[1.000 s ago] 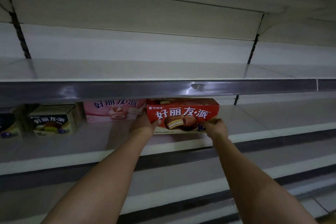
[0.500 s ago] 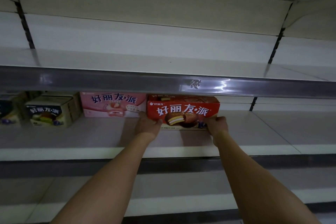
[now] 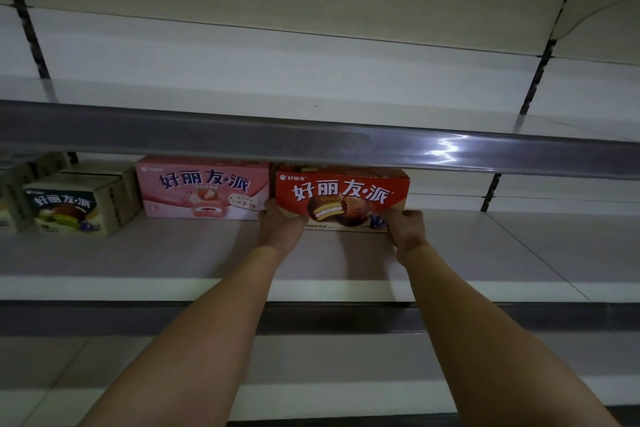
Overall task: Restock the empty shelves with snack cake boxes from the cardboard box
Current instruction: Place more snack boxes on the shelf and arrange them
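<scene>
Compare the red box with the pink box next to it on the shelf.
The red box pictures chocolate-coated cakes; the pink box pictures a strawberry cake. The red box is gripped at its lower corners by the left hand and the right hand; nothing grips the pink box. The red box's front sits slightly nearer the shelf edge than the pink one's. Both are long, lie lengthwise side by side and carry the same large white lettering.

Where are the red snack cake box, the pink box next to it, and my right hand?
red snack cake box [image 3: 349, 194], head view, on its front face lettering.
pink box [image 3: 204, 184], head view, on its front face.
right hand [image 3: 407, 227], head view, on the back of the hand.
</scene>
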Demonstrator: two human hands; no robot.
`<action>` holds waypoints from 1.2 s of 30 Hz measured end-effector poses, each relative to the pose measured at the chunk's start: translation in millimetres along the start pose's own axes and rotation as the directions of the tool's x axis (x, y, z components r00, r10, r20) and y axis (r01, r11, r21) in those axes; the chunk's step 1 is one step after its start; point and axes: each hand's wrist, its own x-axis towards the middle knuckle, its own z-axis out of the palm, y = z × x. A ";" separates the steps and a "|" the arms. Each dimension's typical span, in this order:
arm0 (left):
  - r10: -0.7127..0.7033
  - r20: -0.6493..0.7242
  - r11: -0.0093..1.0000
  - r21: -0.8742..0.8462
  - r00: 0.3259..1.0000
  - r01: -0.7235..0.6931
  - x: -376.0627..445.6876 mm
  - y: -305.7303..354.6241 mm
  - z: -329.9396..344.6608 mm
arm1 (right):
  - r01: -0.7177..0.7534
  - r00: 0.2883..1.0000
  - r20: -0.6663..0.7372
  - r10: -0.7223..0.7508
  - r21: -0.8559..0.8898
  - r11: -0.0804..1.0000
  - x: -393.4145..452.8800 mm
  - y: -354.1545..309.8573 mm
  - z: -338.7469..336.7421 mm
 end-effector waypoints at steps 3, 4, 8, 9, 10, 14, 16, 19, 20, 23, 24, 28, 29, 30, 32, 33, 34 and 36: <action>0.005 -0.011 1.000 -0.018 1.000 -0.005 2.6 -0.2 3.1 | -0.013 1.000 0.009 0.013 0.019 1.000 2.8 0.3 2.4; 0.001 -0.008 1.000 -0.025 1.000 -0.002 4.1 -0.3 3.5 | -0.012 1.000 0.014 0.011 0.022 1.000 2.3 -1.2 3.8; 0.015 0.025 0.999 -0.050 1.000 -0.013 8.6 1.2 4.7 | 0.014 0.998 0.063 -0.013 -0.017 1.000 3.0 -5.8 6.6; 0.018 0.032 0.998 -0.053 0.999 -0.016 9.5 1.2 4.7 | 0.026 0.997 0.076 -0.023 -0.037 0.999 4.7 -5.6 6.1; 0.019 0.040 0.998 -0.059 0.999 -0.017 11.0 0.9 5.0 | 0.037 0.995 0.089 -0.032 -0.059 0.998 5.1 -5.7 5.6; 0.034 0.053 0.995 -0.093 0.998 -0.029 16.0 -0.2 6.8 | 0.095 0.993 0.090 -0.081 -0.158 0.983 5.5 -6.6 6.0; 0.048 0.068 0.993 -0.109 0.997 -0.040 17.6 -0.8 7.4 | 0.138 0.987 0.109 -0.117 -0.218 0.966 6.1 -6.3 6.6; 0.058 0.096 0.991 -0.125 0.994 -0.046 19.2 -0.4 7.6 | 0.187 0.977 0.146 -0.154 -0.255 0.949 8.3 -5.2 7.6; 0.053 0.100 0.991 -0.126 0.994 -0.040 20.7 -0.6 7.5 | 0.183 0.978 0.142 -0.150 -0.268 0.946 9.9 -4.5 7.5; 0.033 0.076 0.992 -0.125 0.997 -0.023 22.1 -1.9 7.8 | 0.141 0.989 0.091 -0.121 -0.262 0.955 11.2 -0.7 5.7; 0.015 0.066 0.992 -0.125 0.998 -0.006 22.4 -3.1 7.8 | 0.128 0.991 0.076 -0.112 -0.259 0.958 10.6 0.7 4.7; -0.014 0.045 0.999 -0.037 0.999 0.016 23.5 -7.1 10.7 | 0.157 0.988 0.063 -0.144 -0.453 0.878 11.2 6.0 1.2; -0.012 0.030 1.000 -0.005 0.999 0.012 23.2 -6.1 12.1 | 0.160 0.987 0.067 -0.146 -0.511 0.845 10.5 5.4 0.8; -0.007 0.011 1.000 0.030 1.000 0.007 22.6 -5.4 14.0 | 0.163 0.986 0.072 -0.149 -0.558 0.814 9.1 5.5 0.3; 0.023 -0.032 0.995 0.102 0.999 -0.020 19.8 -4.1 16.7 | 0.169 0.985 0.084 -0.150 -0.628 0.760 6.0 6.5 0.4; 0.039 -0.044 0.991 0.133 0.998 -0.033 18.4 -3.7 17.4 | 0.176 0.984 0.094 -0.152 -0.657 0.733 4.0 6.7 0.7; 0.048 -0.046 0.986 0.160 0.998 -0.040 16.4 -3.4 17.0 | 0.185 0.982 0.107 -0.153 -0.681 0.709 1.9 6.7 1.3; 0.078 -0.055 0.976 0.207 0.995 -0.065 13.3 -0.1 15.1 | 0.184 0.983 0.124 -0.137 -0.720 0.669 -2.4 1.6 0.6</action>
